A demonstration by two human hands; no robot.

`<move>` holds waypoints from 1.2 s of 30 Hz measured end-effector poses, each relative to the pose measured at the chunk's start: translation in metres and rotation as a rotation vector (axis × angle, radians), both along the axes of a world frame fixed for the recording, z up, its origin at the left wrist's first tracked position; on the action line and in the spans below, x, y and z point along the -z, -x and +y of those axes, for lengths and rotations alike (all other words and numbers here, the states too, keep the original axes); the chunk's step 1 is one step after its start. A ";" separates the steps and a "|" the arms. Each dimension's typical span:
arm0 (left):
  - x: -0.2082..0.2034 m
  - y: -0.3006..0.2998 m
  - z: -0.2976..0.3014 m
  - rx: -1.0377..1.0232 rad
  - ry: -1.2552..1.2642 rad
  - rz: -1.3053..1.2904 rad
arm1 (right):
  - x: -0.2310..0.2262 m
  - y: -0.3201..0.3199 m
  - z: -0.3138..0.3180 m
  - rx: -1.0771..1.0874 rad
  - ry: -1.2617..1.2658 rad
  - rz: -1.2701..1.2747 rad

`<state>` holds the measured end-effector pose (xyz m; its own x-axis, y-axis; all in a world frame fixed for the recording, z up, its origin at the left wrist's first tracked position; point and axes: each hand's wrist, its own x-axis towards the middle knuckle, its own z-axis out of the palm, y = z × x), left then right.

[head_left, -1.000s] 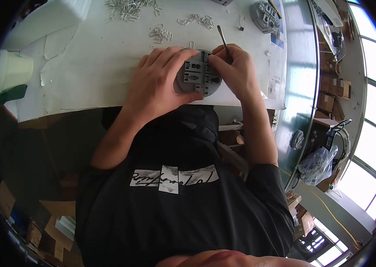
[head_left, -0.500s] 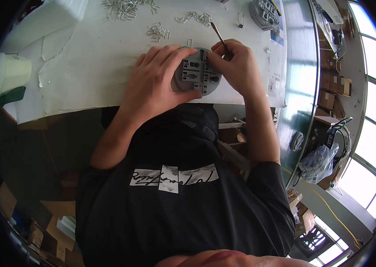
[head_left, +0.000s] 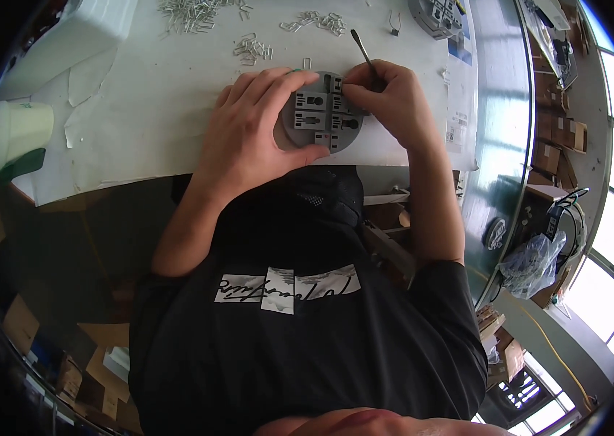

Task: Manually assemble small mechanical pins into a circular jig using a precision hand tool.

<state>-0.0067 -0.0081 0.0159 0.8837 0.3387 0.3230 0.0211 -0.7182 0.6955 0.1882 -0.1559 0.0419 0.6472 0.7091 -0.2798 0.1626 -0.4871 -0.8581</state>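
A round grey block [head_left: 323, 112] with several raised, slotted sections lies near the front edge of the table. My left hand [head_left: 252, 127] is closed round its left side, fingers along the far rim and thumb at the near rim. My right hand [head_left: 388, 94] is pinched at the block's upper right, fingertips touching its raised parts. Out of that hand sticks a slim screwdriver [head_left: 362, 49], its flattened tip pointing up and away from the block. Whatever lies under the right fingertips is hidden. One small U-shaped wire clip [head_left: 307, 63] lies just beyond the block.
Loose wire clips lie in a large pile [head_left: 194, 13] and smaller heaps [head_left: 252, 49] at the far side. A second grey block [head_left: 437, 18] stands far right, near a small two-legged part [head_left: 395, 30]. A white tub [head_left: 22, 134] and white bin [head_left: 67, 51] are left.
The view has shifted slightly. My right hand has turned a little, and the screwdriver now stands a bit more to the right. My left hand keeps its hold on the block.
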 end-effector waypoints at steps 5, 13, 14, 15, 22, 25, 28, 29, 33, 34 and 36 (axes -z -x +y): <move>0.000 -0.003 0.000 0.007 -0.021 0.010 | -0.006 -0.001 0.004 -0.027 0.042 0.009; 0.000 -0.009 0.006 0.048 -0.031 -0.154 | 0.001 -0.008 -0.001 0.094 -0.068 0.115; -0.002 -0.007 0.009 0.050 -0.040 -0.147 | 0.000 -0.012 -0.003 0.179 -0.126 0.304; -0.003 -0.004 0.014 0.018 0.016 -0.170 | 0.001 -0.015 -0.005 0.180 -0.135 0.311; -0.023 -0.029 0.007 -0.072 0.202 -0.148 | 0.001 -0.011 -0.007 0.058 -0.119 0.196; -0.006 -0.033 -0.009 -0.110 0.165 -0.005 | 0.005 -0.008 -0.004 -0.008 -0.127 0.088; 0.002 -0.037 -0.017 -0.132 0.047 -0.078 | 0.007 -0.006 -0.003 -0.024 -0.113 0.040; 0.004 -0.038 -0.018 -0.145 -0.009 -0.117 | 0.008 -0.006 -0.003 -0.011 -0.100 0.043; 0.009 -0.039 -0.018 -0.133 0.010 -0.140 | 0.004 -0.005 0.001 -0.020 -0.064 -0.002; 0.009 -0.039 -0.018 -0.134 0.012 -0.138 | 0.003 -0.005 0.001 -0.030 -0.054 -0.029; 0.010 -0.038 -0.016 -0.136 0.010 -0.155 | 0.005 -0.005 0.000 -0.020 -0.066 0.031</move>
